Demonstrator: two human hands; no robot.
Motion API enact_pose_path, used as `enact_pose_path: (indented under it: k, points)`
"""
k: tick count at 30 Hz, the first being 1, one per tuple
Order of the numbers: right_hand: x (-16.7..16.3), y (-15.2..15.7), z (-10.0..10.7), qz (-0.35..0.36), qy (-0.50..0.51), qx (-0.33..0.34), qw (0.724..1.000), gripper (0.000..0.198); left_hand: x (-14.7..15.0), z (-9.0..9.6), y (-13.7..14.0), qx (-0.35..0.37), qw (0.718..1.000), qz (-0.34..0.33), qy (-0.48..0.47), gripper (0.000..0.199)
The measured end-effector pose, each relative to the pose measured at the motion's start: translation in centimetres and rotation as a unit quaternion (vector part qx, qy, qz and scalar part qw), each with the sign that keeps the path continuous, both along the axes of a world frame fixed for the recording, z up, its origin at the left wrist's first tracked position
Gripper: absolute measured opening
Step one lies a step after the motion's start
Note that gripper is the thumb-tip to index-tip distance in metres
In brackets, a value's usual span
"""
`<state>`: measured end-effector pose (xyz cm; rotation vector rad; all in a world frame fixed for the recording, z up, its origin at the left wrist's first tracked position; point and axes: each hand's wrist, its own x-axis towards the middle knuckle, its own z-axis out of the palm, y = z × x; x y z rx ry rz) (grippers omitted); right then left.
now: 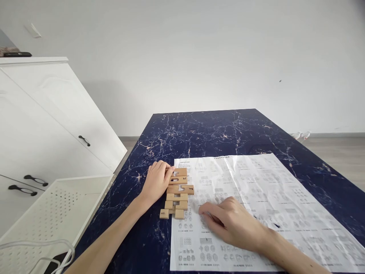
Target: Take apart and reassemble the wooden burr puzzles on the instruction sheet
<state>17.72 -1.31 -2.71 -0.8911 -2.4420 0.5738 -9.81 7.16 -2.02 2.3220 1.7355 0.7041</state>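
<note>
Several flat, notched wooden puzzle pieces lie in a column along the left side of a printed instruction sheet (248, 182). The top wooden piece (183, 172) is at the fingers of my left hand (156, 180), which are closed at its left end; the hand hides that end. Below it, a slotted piece (184, 180) is marked 2, and a longer piece (188, 189) reads 3. The lowest piece (164, 214) also carries a number. My right hand (228, 219) rests on the sheet, fingers loosely curled, with nothing visible in them.
Both the sheet and the pieces are on a dark blue marble-patterned table (199, 133). To the left stand a white cabinet (57, 114) with black handles and a white perforated surface (51, 205) with a pale cable (37, 243). A grey-white wall (185, 57) rises beyond the table.
</note>
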Motion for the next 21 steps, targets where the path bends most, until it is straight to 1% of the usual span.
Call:
enact_pose_path:
  k: [11, 21]
  points:
    - [0.05, 0.01, -0.29, -0.003, 0.005, -0.015, 1.0, 0.027, 0.01, -0.07, -0.05, -0.011, 1.0, -0.005, 0.004, 0.029]
    - [0.0, -0.06, -0.25, -0.018, -0.005, -0.038, 0.999, 0.027, 0.01, -0.06, -0.15, 0.002, 1.0, -0.017, 0.023, 0.027]
